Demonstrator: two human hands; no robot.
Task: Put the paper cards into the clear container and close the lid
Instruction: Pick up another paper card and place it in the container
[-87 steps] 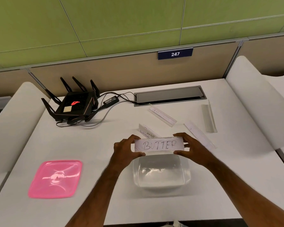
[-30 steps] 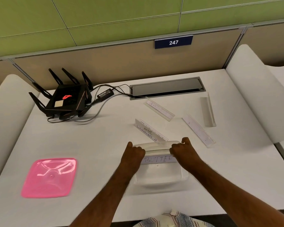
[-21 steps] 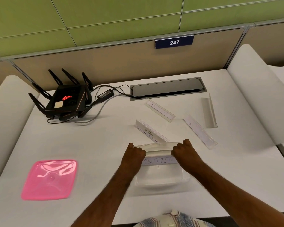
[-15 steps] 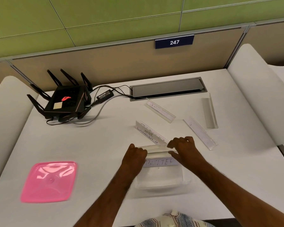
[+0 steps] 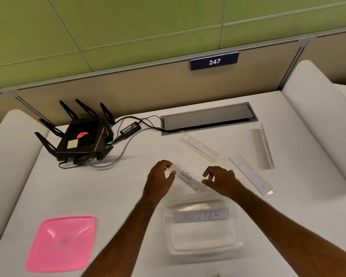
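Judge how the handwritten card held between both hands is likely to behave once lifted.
The card looks like a long thin strip, so probably light and somewhat bendy. Left hand and right hand pinch opposite ends, which likely limits sagging.

A black router [image 5: 82,137] with raised antennas sits at the far left of the white worktop [image 5: 72,188], its cables and power brick [image 5: 130,127] running right to the grey cable hatch [image 5: 207,117], below sign 247 [image 5: 214,61].

Bright even light, soft shadows, slight blur, bowed edges.
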